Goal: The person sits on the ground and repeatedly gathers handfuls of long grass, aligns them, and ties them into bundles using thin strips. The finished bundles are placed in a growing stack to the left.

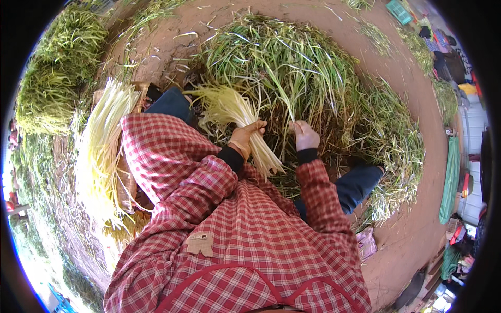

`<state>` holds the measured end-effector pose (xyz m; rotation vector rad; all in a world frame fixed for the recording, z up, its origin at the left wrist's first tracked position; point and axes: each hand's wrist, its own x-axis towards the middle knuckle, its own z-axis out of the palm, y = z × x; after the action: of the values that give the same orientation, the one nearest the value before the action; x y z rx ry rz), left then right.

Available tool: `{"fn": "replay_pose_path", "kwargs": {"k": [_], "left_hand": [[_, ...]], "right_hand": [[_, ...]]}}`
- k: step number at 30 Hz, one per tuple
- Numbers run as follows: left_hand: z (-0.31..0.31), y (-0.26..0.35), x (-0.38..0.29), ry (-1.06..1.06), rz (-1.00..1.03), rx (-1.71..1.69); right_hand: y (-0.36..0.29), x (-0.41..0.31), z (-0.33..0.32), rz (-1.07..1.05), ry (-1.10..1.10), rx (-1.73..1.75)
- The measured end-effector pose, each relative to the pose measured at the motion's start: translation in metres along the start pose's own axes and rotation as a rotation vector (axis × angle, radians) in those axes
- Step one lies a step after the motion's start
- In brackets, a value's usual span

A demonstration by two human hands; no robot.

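My left hand (243,137) is closed around a bundle of long, pale yellow-white leafy stalks (231,105), which look like blanched chives. The bundle slants across my lap, with yellow leaf tips up and left and white ends down and right. A little to the right, my right hand (307,135) pinches the lower end of a thin green-topped stalk (287,102). Behind both hands rises a large heap of green leafy stalks (274,58), partly dry and brown underneath. The heap lies between and beyond my knees.
A long pile of pale stalks (103,144) rests on a wooden support at my left. Farther left stands a green heap (58,66). Loose leaves litter the earthen floor (395,58). A teal crate (399,11), other people (440,43) and a green cloth (451,180) are at the right.
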<state>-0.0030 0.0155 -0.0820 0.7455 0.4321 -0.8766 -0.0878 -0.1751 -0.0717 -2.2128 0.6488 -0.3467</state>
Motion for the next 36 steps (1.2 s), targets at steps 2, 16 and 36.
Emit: {"fn": "replay_pose_path", "kwargs": {"k": [2,16,36], "left_hand": [[0.005,0.0,-0.006,0.024,-0.01,0.097],[0.022,-0.001,-0.027,0.025,0.048,0.435],[0.009,-0.005,-0.011,-0.048,0.08,0.369]], "right_hand": [[0.006,-0.039,0.013,0.042,-0.016,0.448],[0.007,-0.048,0.049,0.517,-0.359,1.033],[0.003,-0.038,0.038,0.524,-0.297,1.167]]}}
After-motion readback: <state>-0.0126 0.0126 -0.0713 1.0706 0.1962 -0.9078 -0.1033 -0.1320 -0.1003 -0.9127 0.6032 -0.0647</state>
